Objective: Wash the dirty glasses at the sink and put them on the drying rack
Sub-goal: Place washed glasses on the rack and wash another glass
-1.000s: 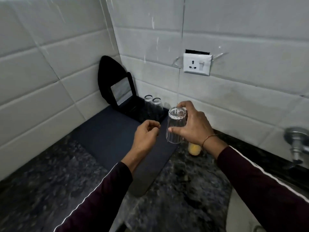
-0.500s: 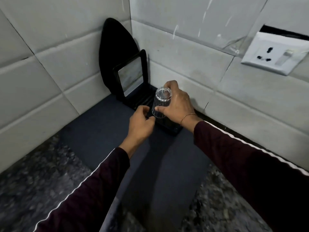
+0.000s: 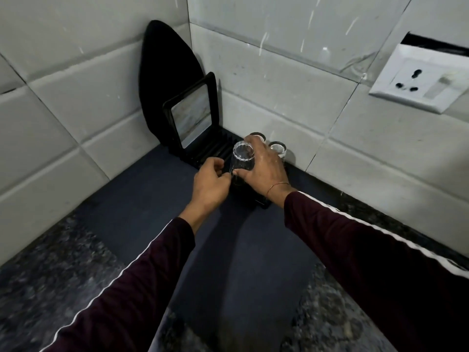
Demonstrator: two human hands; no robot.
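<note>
Glass (image 3: 243, 158), inverted, now lowered onto drying rack (image 3: 203, 154); carried in mid-air a second ago.
Right hand (image 3: 264, 171) grips its side; left hand (image 3: 210, 180), fingers curled, touches its base. Two glasses (image 3: 278, 147) already racked behind; release seems next.

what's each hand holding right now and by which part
The right hand grips an upturned glass round its side wall, thumb low near the rim end. The left hand has curled fingers beside the glass; whether it touches it cannot be told.
</note>
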